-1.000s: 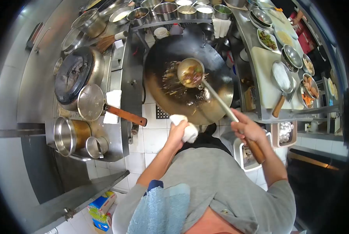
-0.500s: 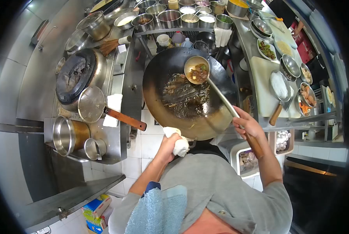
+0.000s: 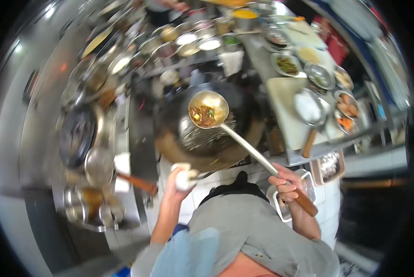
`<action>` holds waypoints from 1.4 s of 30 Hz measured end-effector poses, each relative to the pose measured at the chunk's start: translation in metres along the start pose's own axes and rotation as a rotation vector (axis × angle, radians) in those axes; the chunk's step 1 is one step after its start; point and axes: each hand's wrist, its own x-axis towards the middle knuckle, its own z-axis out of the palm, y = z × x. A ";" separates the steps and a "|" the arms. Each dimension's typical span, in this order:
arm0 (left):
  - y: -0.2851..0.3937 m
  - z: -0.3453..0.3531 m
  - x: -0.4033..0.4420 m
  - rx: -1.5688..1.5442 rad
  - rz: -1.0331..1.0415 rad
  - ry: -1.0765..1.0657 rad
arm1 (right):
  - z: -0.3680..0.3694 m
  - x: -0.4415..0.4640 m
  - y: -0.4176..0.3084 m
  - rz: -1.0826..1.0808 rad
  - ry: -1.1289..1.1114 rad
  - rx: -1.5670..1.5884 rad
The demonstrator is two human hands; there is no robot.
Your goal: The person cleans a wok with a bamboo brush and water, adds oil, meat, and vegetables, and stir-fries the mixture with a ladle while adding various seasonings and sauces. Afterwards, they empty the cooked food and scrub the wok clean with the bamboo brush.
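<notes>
In the head view my right hand is closed round the handle of a long ladle. Its bowl, over the wok, holds a portion of brown cooked food with some green and pale bits. My left hand is wrapped round a folded white cloth at the near left edge of the big dark wok. A thin metal handle appears beside the cloth; whether I grip it through the cloth I cannot tell. Shiny residue coats the wok's bottom. The wok is smeared by motion.
Left of the wok, a counter carries a wooden-handled strainer and metal pots. Several metal bowls of ingredients line the back. A cutting board and a scoop of white powder lie right. Another person's hand shows at the top.
The view has swung and blurred. In it, the ladle has moved left and toward me with the food. My left hand and the cloth have shifted left, and the wok sits lower left.
</notes>
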 end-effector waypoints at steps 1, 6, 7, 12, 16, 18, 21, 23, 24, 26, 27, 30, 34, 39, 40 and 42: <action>0.006 0.010 -0.007 -0.003 0.021 0.002 | 0.016 -0.019 -0.012 -0.163 0.165 -0.100; 0.035 0.007 -0.014 -0.124 0.124 -0.073 | 0.075 -0.052 -0.107 -0.603 0.260 -0.724; 0.039 0.013 -0.021 -0.128 0.187 -0.057 | 0.088 -0.047 -0.121 -0.642 0.373 -0.920; 0.072 0.002 -0.034 -0.367 0.450 -0.117 | 0.064 -0.005 -0.197 -0.732 0.869 -1.624; 0.135 -0.034 -0.024 -0.400 0.566 0.119 | 0.046 0.035 -0.206 -0.738 1.112 -1.722; 0.178 -0.124 -0.003 -0.195 0.685 -0.065 | 0.059 0.051 -0.195 -0.701 1.191 -1.645; 0.229 -0.118 0.004 -0.281 0.782 0.122 | 0.070 0.073 -0.191 -0.747 1.220 -1.530; 0.263 -0.114 0.008 -0.286 0.854 0.190 | 0.067 0.081 -0.190 -0.853 1.156 -1.358; 0.280 -0.112 0.010 -0.290 0.884 0.213 | 0.073 0.084 -0.187 -0.875 1.148 -1.304; 0.314 -0.113 0.018 -0.292 0.946 0.248 | 0.084 0.090 -0.181 -0.923 1.124 -1.194; 0.329 -0.113 0.021 -0.291 0.971 0.261 | 0.085 0.090 -0.181 -0.944 1.093 -1.160; 0.369 -0.112 0.032 -0.295 1.031 0.298 | 0.092 0.097 -0.177 -0.994 1.112 -1.119; 0.409 -0.106 0.039 -0.296 1.090 0.335 | 0.098 0.106 -0.173 -1.020 1.172 -1.178; 0.447 -0.115 0.057 -0.303 1.091 0.302 | 0.096 0.114 -0.160 -0.828 1.338 -1.299; 0.461 -0.127 0.062 -0.369 1.048 0.311 | 0.092 0.116 -0.157 -0.761 1.403 -1.365; 0.483 -0.148 0.069 -0.503 0.963 0.331 | 0.095 0.126 -0.152 -0.738 1.435 -1.449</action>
